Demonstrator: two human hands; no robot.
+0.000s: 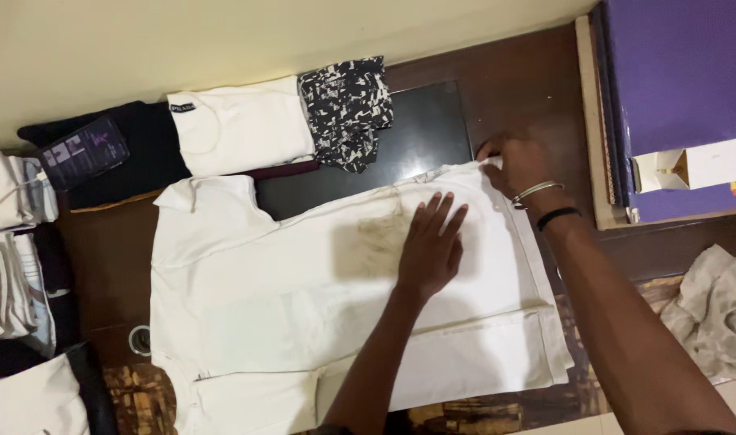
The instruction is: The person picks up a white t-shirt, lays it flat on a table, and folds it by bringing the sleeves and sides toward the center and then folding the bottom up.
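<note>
One garment in hand: a white short-sleeved cotton shirt (303, 314), spread flat on the dark wooden desk (513, 80).
Handling: light, soft and limp, I judge; best taken at corners and hems.
Left hand (431, 246): fingers spread, pressing the cloth flat.
Right hand (519, 165): fingers pinching the shirt's far corner.
Folded pieces nearby: one white top (239, 125), one black-and-white patterned cloth (345, 105).

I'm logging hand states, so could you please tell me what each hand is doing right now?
Left hand: open, flat on the white shirt.
Right hand: pinching the shirt's top edge.
</note>
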